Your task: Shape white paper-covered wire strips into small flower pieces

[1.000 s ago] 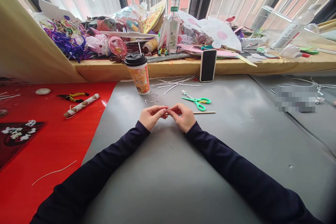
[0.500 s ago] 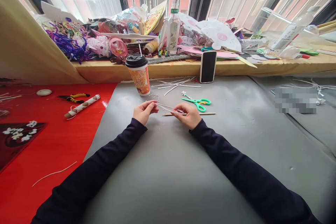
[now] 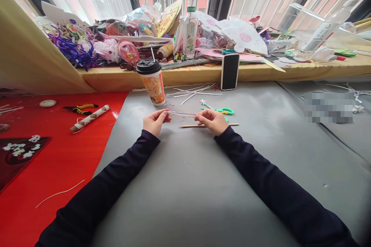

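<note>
Thin white cord (image 3: pixel 182 114) stretches in close, nearly parallel strands between my two hands above the grey mat (image 3: pixel 185 185). My left hand (image 3: pixel 156 121) pinches its left end between thumb and fingers. At the other end, my right hand (image 3: pixel 211 120) pinches the cord with the fingertips. Just under the right hand lies a thin wooden stick (image 3: pixel 188 126). Green-handled scissors (image 3: pixel 226 111) rest behind that hand, which partly hides them. A small white flower-like piece (image 3: pixel 202 102) sits by the blades. Behind the hands are several loose white strips (image 3: pixel 191 93).
A lidded paper cup (image 3: pixel 152 85) with a straw stands behind my left hand. A phone (image 3: pixel 230 71) leans against the cluttered ledge (image 3: pixel 191 74). Yellow-black pliers (image 3: pixel 81 108) and a cord-wrapped tube (image 3: pixel 90 119) lie on the red surface (image 3: pixel 69 154) at left.
My right hand has moved right and slightly up, drawing the cord straighter between the hands. The loop near its fingers no longer shows. My left hand has shifted slightly left.
</note>
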Demonstrator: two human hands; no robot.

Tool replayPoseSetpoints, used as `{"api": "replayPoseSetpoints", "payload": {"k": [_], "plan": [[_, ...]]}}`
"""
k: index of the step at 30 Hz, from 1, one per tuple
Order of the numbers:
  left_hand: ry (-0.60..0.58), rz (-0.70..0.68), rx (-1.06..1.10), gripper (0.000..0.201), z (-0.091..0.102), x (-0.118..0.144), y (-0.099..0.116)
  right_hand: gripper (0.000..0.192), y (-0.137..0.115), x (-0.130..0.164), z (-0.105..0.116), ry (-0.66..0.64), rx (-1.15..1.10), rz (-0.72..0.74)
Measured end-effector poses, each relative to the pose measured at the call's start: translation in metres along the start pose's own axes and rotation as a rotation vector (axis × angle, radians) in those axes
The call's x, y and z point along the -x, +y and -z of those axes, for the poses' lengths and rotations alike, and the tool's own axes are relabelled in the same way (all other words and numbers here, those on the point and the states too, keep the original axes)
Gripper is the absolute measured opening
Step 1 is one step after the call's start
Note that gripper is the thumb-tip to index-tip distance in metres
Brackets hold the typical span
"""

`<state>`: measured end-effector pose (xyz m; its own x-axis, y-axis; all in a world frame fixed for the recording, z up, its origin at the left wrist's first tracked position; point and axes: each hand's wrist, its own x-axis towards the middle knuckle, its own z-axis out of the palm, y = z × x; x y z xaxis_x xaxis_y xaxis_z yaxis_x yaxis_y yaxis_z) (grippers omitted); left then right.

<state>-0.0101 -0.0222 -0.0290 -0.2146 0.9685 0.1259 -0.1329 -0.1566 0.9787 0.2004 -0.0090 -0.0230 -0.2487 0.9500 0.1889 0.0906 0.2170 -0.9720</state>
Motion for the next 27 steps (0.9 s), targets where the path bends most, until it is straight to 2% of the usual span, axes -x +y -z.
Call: {"api": "replayPoseSetpoints", "payload": {"k": [5, 9, 12, 16, 21, 27], "plan": [[-0.029, -0.016, -0.169, 0.033, 0.0, 0.001, 0.001, 0.033, 0.0, -0.003, 0.008, 0.002, -0.076, -0.059], [0.007, 0.014, -0.244, 0.033, 0.0, -0.001, -0.001, 0.032, 0.003, -0.006, 0.017, -0.018, -0.099, -0.11], [0.034, 0.043, -0.263, 0.032, 0.002, -0.005, -0.004, 0.032, 0.005, -0.009, 0.024, 0.014, -0.154, -0.143], [0.002, 0.058, -0.197, 0.031, 0.006, -0.01, -0.008, 0.034, 0.003, -0.012, 0.032, 0.041, -0.218, -0.193], [-0.142, -0.044, -0.098, 0.035, 0.004, -0.007, -0.004, 0.032, -0.003, -0.009, 0.032, -0.063, -0.258, -0.193], [-0.27, -0.297, -0.158, 0.036, -0.004, 0.012, 0.009, 0.029, -0.003, -0.006, 0.028, -0.182, -0.229, -0.238]]}}
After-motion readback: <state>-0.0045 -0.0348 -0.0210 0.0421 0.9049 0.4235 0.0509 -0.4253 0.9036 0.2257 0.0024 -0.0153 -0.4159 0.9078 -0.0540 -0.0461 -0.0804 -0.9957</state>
